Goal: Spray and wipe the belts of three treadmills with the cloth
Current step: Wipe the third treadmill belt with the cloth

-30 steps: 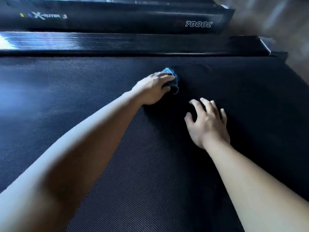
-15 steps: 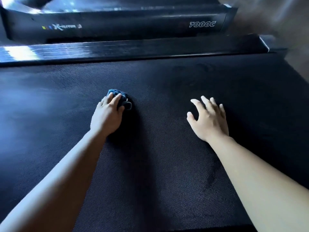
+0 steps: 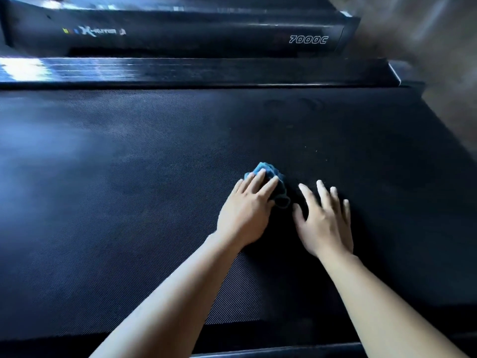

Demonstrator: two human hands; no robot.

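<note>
Both bare forearms are reaching forward from the near edge. The left hand (image 3: 245, 213) is pressing straight fingers down on the blue cloth (image 3: 269, 168); the right hand (image 3: 325, 223), just right of it, is lying flat, fingers spread.

Most of the crumpled blue cloth (image 3: 268, 173), lying toward the near edge of the dark ribbed treadmill belt (image 3: 129, 202), is hidden under the flat fingers of the left hand (image 3: 245, 215); only its far side and a loop on its right show. Whether the palm of the right hand (image 3: 325, 223) touches the belt cannot be told. Both forearms are cut off at the bottom edge, and the belt runs out past the left edge. The small brand lettering (image 3: 102, 31) on the neighbouring black treadmill's side panel (image 3: 206, 40) is too blurred to read beyond an X. The brown floor (image 3: 426, 34) past the belt's far right corner is smeared.
</note>
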